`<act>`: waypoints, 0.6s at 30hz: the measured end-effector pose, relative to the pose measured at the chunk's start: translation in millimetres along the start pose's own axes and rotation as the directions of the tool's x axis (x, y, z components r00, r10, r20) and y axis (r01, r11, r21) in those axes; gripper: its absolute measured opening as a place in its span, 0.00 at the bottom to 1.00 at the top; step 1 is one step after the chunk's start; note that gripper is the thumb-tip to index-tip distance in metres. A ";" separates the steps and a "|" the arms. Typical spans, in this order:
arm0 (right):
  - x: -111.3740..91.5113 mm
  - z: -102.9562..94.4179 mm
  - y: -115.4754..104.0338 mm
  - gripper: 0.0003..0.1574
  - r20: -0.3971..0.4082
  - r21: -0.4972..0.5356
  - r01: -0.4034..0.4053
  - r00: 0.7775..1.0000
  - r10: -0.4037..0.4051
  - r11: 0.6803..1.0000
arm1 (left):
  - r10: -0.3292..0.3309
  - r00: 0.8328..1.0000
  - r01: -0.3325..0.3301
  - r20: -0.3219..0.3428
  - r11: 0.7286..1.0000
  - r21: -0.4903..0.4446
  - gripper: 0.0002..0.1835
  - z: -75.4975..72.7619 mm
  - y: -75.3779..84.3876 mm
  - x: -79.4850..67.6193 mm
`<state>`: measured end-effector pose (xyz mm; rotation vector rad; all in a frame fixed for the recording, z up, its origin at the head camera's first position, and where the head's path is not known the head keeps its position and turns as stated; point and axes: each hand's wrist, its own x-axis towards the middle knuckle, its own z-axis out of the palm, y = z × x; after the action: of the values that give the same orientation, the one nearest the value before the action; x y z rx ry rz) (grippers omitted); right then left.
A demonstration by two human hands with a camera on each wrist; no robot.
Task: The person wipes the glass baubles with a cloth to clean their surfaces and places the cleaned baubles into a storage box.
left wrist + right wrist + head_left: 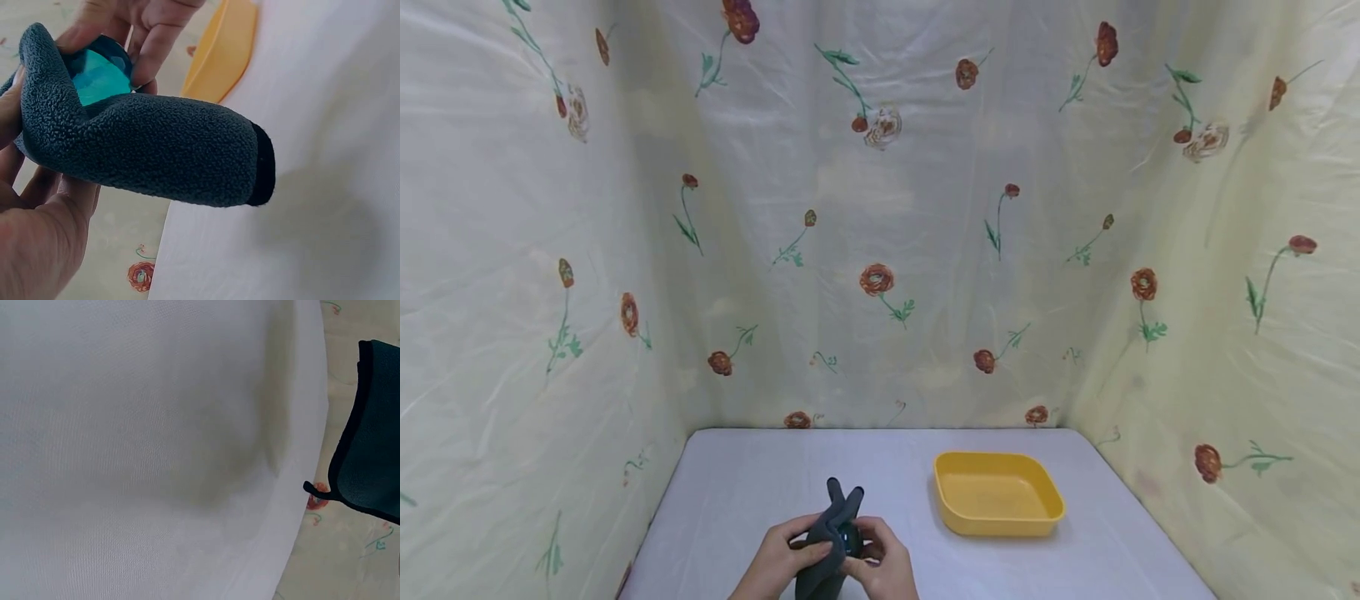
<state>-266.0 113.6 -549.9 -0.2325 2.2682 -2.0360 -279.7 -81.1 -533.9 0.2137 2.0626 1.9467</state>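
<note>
Over the front of the table, my left hand [781,552] grips a dark grey-green towelling cloth [822,560] with black edging, thumb across its folds. My right hand [886,557] pinches a round, glossy object [852,540] between thumb and fingers. In the left wrist view this round object [103,76] has a bright teal face and a dark rim, partly covered by the folded cloth [169,150]; its exact kind cannot be told. A loose cloth corner [375,437] with a small black loop shows in the right wrist view, where neither hand's grip appears.
A yellow rectangular tray [1000,527] stands on the white-covered table [737,475], to the right of and beyond my hands. Flower-printed curtains [925,183] enclose the table at the back and both sides.
</note>
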 end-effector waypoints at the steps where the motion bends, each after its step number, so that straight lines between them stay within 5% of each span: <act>1: 0.0 0.5 -0.1 0.30 -0.007 -0.008 0.003 1.000 -0.003 1.000 | -0.001 1.000 0.001 0.000 1.000 -0.002 0.31 -0.2 -0.5 0.2; 10: -1.1 2.3 -3.1 0.32 0.005 -0.104 0.089 0.996 -0.089 0.991 | 0.017 1.000 -0.017 -0.001 1.000 -0.012 0.32 -2.0 -1.7 0.2; 18: -5.9 3.6 -7.2 0.30 0.006 -0.286 0.253 0.965 -0.262 0.924 | 0.026 0.999 -0.025 0.020 0.999 -0.031 0.33 -1.9 -8.6 3.0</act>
<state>-259.2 110.4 -543.4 -0.5497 2.6734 -1.8171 -282.4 -82.6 -542.7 0.2532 2.0251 1.9821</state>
